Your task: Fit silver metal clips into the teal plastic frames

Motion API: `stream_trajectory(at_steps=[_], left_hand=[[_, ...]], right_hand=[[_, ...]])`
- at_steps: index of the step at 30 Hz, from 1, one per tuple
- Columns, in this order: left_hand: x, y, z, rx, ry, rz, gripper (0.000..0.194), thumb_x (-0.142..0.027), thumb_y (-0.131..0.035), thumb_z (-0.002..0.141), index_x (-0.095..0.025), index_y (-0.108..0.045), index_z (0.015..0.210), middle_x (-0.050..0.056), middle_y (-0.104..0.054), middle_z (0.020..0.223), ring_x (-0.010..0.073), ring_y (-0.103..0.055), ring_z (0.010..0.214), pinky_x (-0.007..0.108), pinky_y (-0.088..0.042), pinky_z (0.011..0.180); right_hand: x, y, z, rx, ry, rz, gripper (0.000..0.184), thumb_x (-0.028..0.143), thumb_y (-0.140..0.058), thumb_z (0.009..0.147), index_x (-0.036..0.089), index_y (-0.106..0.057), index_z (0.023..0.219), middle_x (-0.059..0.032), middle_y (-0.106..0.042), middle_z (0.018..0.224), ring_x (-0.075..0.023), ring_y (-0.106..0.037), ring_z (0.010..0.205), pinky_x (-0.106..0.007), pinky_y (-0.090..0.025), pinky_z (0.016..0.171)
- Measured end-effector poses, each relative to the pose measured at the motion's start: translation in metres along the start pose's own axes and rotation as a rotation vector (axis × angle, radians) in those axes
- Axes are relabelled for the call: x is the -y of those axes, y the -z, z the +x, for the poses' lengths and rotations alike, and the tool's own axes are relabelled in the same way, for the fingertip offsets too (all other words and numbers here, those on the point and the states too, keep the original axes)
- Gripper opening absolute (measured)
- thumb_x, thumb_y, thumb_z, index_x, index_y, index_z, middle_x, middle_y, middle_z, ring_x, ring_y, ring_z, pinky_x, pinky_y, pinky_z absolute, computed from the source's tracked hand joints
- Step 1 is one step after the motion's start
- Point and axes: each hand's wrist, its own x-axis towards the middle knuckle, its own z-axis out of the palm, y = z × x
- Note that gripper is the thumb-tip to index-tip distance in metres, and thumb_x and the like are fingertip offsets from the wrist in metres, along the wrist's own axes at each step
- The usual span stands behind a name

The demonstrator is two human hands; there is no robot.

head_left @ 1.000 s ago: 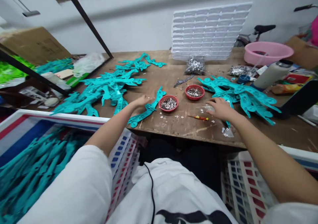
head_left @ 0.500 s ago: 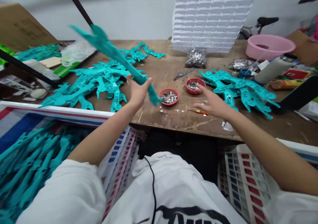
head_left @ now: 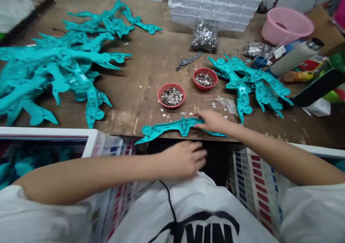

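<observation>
A long teal plastic part point(head_left: 169, 125) lies along the table's front edge, its ribbed middle facing up. My right hand point(head_left: 211, 121) grips it right of the middle, thumb and fingers closing over its edge. Just in front of the table edge, my left hand point(head_left: 185, 159) hovers near my shirt, fingers apart and slightly blurred, with nothing in it. Beyond the part stand two red baskets, the nearer one point(head_left: 159, 100) and the farther one point(head_left: 195, 85), both holding small metal clips. Several loose clips point(head_left: 183, 113) are scattered between the part and the nearer basket.
Teal parts are heaped at the left point(head_left: 61, 60) and in a smaller pile at the right point(head_left: 242, 81). A bag of metal pieces point(head_left: 205, 36), a pink basin point(head_left: 285, 24) and a bottle point(head_left: 295, 58) stand farther back. Plastic crates point(head_left: 258, 185) flank my lap.
The teal part has come down from the air to the table's front edge. My left hand has let go and moved toward my body; my right hand has taken hold. The view has tilted down.
</observation>
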Motion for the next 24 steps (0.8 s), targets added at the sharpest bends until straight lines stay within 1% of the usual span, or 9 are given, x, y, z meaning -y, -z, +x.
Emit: stream_trajectory(at_steps=[1,3,6,8,11,13,16,19,24], left_hand=[[0.017,0.009,0.011,0.000,0.037,0.192,0.046,-0.026,-0.084,0.121,-0.021,-0.090,0.167,0.020,-0.074,0.190,0.0464,-0.065,0.185,0.062,-0.059,0.153],[0.048,0.020,0.027,0.057,0.198,0.400,0.067,-0.026,-0.089,0.119,-0.011,-0.077,0.183,0.028,-0.058,0.201,0.0543,-0.052,0.193,0.070,-0.057,0.153],[0.078,0.023,0.028,0.142,0.269,0.455,0.092,-0.033,-0.104,0.109,-0.016,-0.069,0.192,0.025,-0.058,0.202,0.0553,-0.053,0.192,0.064,-0.062,0.148],[0.087,0.024,0.023,0.117,0.223,0.455,0.086,-0.037,-0.106,0.108,-0.018,-0.075,0.186,0.024,-0.068,0.195,0.0530,-0.062,0.186,0.060,-0.064,0.144],[0.101,0.038,0.021,0.059,0.171,0.435,0.047,-0.046,-0.092,0.121,-0.014,-0.093,0.156,0.025,-0.085,0.172,0.0454,-0.080,0.165,0.052,-0.068,0.132],[0.115,0.051,0.025,-0.012,0.170,0.397,0.038,-0.046,-0.081,0.128,-0.014,-0.096,0.139,0.023,-0.088,0.162,0.0408,-0.082,0.158,0.049,-0.067,0.132],[0.143,0.065,0.030,-0.194,0.363,0.360,0.044,-0.046,-0.071,0.131,-0.011,-0.091,0.150,0.025,-0.082,0.171,0.0443,-0.075,0.167,0.055,-0.062,0.140],[0.167,0.063,0.031,-0.188,0.607,0.338,0.055,-0.050,-0.069,0.131,-0.007,-0.085,0.160,0.028,-0.080,0.173,0.0492,-0.073,0.168,0.060,-0.061,0.140],[0.191,0.055,0.029,-0.243,0.637,0.251,0.044,-0.041,-0.061,0.130,-0.012,-0.093,0.137,0.021,-0.091,0.146,0.0417,-0.084,0.149,0.051,-0.066,0.132]], right_hand=[[-0.005,0.006,0.013,-0.079,0.003,-0.020,0.044,0.043,-0.093,0.116,0.022,-0.091,0.154,-0.0196,-0.094,0.153,-0.0456,-0.091,0.143,-0.051,-0.075,0.114],[-0.019,0.026,0.045,-0.248,-0.028,-0.074,0.040,0.038,-0.078,0.124,0.020,-0.093,0.157,-0.0213,-0.093,0.154,-0.0466,-0.090,0.144,-0.057,-0.074,0.121],[-0.051,0.058,0.101,-0.344,-0.183,-0.207,0.046,0.021,-0.060,0.126,0.013,-0.096,0.154,-0.0276,-0.092,0.154,-0.0520,-0.087,0.147,-0.067,-0.071,0.127],[-0.075,0.068,0.136,-0.274,-0.251,-0.228,0.044,0.014,-0.066,0.120,0.010,-0.097,0.150,-0.0294,-0.092,0.150,-0.0528,-0.087,0.146,-0.068,-0.070,0.129],[-0.103,0.066,0.172,-0.184,-0.210,-0.218,0.033,0.013,-0.078,0.112,0.010,-0.100,0.137,-0.0255,-0.095,0.136,-0.0501,-0.087,0.142,-0.066,-0.069,0.131],[-0.115,0.063,0.180,-0.203,-0.157,-0.232,0.025,0.015,-0.081,0.109,0.012,-0.100,0.125,-0.0211,-0.095,0.125,-0.0474,-0.087,0.134,-0.065,-0.070,0.127],[-0.120,0.069,0.176,-0.236,-0.155,-0.237,0.024,0.013,-0.082,0.111,0.009,-0.098,0.128,-0.0212,-0.095,0.127,-0.0412,-0.087,0.128,-0.060,-0.068,0.123],[-0.115,0.084,0.165,-0.263,-0.174,-0.170,0.031,0.014,-0.081,0.120,-0.004,-0.094,0.142,-0.0302,-0.092,0.146,-0.0339,-0.084,0.136,-0.050,-0.059,0.126],[-0.106,0.096,0.154,-0.312,-0.194,-0.094,0.031,0.007,-0.081,0.121,-0.006,-0.092,0.147,-0.0315,-0.089,0.157,-0.0287,-0.082,0.146,-0.041,-0.052,0.128]])
